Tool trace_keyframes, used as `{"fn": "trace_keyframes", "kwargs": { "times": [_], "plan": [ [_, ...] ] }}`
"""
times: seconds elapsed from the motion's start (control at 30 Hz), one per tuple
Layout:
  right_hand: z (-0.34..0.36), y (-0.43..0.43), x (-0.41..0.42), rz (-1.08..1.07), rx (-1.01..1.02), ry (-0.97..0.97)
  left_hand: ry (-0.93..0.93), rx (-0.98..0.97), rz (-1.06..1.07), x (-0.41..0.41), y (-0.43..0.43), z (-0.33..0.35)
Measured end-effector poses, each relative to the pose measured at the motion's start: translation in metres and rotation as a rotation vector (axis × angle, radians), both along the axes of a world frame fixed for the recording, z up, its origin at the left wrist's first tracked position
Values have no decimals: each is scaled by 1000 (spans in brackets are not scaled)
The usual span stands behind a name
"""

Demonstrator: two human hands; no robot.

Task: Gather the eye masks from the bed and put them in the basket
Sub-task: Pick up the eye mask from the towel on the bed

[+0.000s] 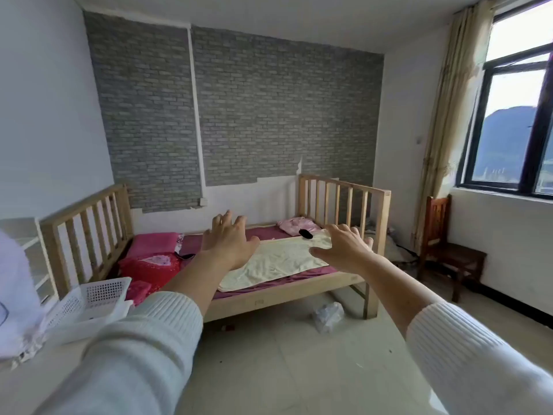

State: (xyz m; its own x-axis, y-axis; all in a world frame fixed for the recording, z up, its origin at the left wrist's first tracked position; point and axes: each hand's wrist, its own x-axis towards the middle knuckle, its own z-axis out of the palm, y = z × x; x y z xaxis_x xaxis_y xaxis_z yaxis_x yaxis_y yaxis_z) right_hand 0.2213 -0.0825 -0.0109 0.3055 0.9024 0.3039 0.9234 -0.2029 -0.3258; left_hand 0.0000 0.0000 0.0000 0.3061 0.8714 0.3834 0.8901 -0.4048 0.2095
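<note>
1. Your left hand is stretched out in front of you with the fingers spread wide and nothing in it.
2. Your right hand is stretched out the same way, fingers splayed apart, also holding nothing.
3. Both hands hang in the air in front of the wooden bed, which stands well apart from you across the tiled floor.
4. One black eye mask lies near the right end of the bed, at the edge of the pink cloth and just beside the cream towel.
5. A second dark eye mask lies toward the left end of the bed, just beside the pink pillow and the red bedding.
6. The white basket sits on the counter at your lower left, close to the left end of the bed; you cannot tell whether anything lies inside it.
7. A white plastic bag rests on the counter just left of the basket.
8. A wooden chair stands under the window on the right, and a crumpled clear bag lies on the floor beside the bed.
</note>
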Motion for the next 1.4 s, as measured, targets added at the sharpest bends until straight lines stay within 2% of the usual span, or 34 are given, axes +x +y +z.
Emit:
{"fn": "trace_keyframes", "kwargs": {
  "times": [0.43, 0.77, 1.03, 1.4],
  "plan": [
    [-3, 37, -5, -13, 46, -28, 62, 25, 6, -8, 27, 0],
    [-8, 93, 12, -26, 38, -38, 76, 5, 6, 10, 81, -12],
    [-18, 183, 64, -24, 18, -46, 70, -10, -35, 70, 167, -23],
    [-7, 374, 195, -42, 38, -55, 36, 0, -57, 208, 360, -15]
  ]
}}
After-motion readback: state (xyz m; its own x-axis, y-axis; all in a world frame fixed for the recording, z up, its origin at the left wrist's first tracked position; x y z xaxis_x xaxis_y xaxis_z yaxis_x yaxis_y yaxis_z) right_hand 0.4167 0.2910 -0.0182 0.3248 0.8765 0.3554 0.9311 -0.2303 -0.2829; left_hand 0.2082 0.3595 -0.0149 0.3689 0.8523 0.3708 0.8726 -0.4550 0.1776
